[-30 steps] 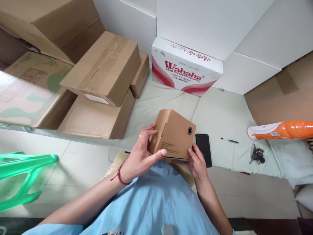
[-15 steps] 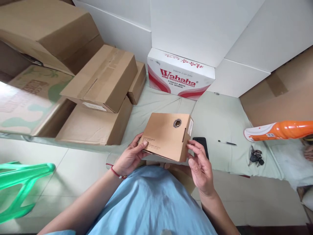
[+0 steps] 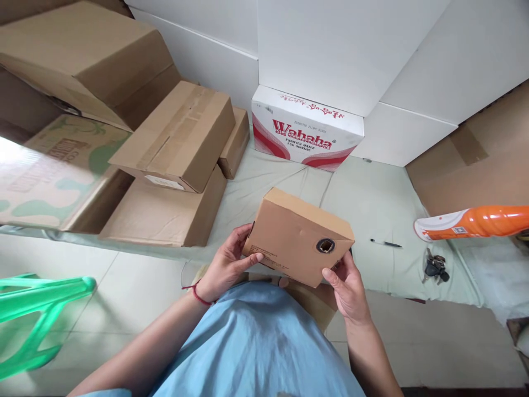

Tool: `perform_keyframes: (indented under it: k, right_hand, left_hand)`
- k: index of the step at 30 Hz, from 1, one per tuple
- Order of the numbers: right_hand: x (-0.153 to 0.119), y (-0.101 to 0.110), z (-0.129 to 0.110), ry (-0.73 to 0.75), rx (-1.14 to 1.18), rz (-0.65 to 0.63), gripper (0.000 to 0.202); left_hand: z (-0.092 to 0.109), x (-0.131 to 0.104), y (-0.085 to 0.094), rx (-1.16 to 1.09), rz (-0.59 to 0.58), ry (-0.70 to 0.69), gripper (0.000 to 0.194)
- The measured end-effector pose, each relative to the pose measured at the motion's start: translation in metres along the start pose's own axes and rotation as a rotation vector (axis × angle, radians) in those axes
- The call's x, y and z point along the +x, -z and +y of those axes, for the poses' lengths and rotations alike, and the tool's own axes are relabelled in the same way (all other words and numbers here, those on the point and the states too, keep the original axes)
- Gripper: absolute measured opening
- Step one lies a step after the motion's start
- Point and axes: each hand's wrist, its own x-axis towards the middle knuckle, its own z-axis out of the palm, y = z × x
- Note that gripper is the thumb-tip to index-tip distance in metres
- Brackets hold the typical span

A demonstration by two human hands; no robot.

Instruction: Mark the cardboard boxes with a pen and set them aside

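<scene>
A small brown cardboard box (image 3: 293, 234) is held tilted in front of my blue shirt, its printed face turned up towards me. That face has a round dark-rimmed hole near its right end and small print along the lower left. My left hand (image 3: 231, 262) grips the left end, thumb on the face and fingers round the side. At the right end my right hand (image 3: 347, 284) is closed on the lower corner, its thumb on the front and its fingers partly hidden behind.
Cardboard boxes (image 3: 173, 132) are stacked at the left on the cloth-covered surface (image 3: 285, 176). A white and red Wahaha carton (image 3: 306, 129) stands by the wall. To the right lie a pen (image 3: 386, 243), keys (image 3: 435, 267) and an orange bottle (image 3: 475, 220). A green stool (image 3: 45, 309) is on the floor.
The box has tipped and turned clockwise, its right end lower and its far side now showing. My right hand has gone from loose fingers at its side to gripping the corner.
</scene>
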Motion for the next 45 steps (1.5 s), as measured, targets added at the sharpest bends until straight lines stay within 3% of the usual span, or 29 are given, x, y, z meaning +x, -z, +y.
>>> perform_keyframes:
  k: [5,10,15,20,23,27,30,34,38,41,45]
  right_hand:
    - [0.001,0.004,0.012,0.066,-0.048,-0.023,0.068]
    - [0.002,0.003,0.019,0.128,-0.127,-0.052,0.075]
    - [0.004,0.005,0.016,0.257,-0.207,-0.106,0.070]
    - [0.006,0.005,0.011,0.261,-0.140,-0.188,0.046]
    - [0.006,-0.002,0.010,0.193,-0.050,-0.124,0.043]
    - [0.008,-0.008,0.014,0.049,0.127,0.085,0.051]
    - [0.012,-0.003,0.022,-0.048,0.208,0.212,0.054]
    - [0.015,0.008,0.029,-0.044,0.255,0.305,0.055]
    - [0.011,0.004,0.022,-0.026,0.220,0.248,0.058]
    - [0.007,-0.008,0.015,0.017,0.187,0.222,0.049]
    - [0.004,-0.025,0.015,0.106,0.145,0.266,0.049]
  left_hand:
    - [0.005,0.001,0.012,0.370,0.117,-0.016,0.052]
    - [0.018,0.001,0.017,0.030,0.105,0.073,0.029]
    - [0.028,-0.003,0.013,-0.164,0.171,0.150,0.059]
    - [0.039,-0.006,0.012,-0.190,0.177,0.188,0.066]
    - [0.043,-0.006,0.010,-0.125,0.142,0.140,0.060]
    - [0.041,-0.009,0.007,-0.069,0.085,0.072,0.057]
    - [0.037,-0.013,0.006,-0.023,-0.011,0.079,0.050]
    - [0.030,-0.017,0.002,-0.021,-0.144,0.133,0.045]
    - [0.022,-0.019,0.001,-0.097,-0.078,0.228,0.043]
    - [0.016,-0.017,0.004,-0.129,-0.020,0.289,0.039]
    - [0.006,-0.013,0.009,-0.221,0.034,0.305,0.045]
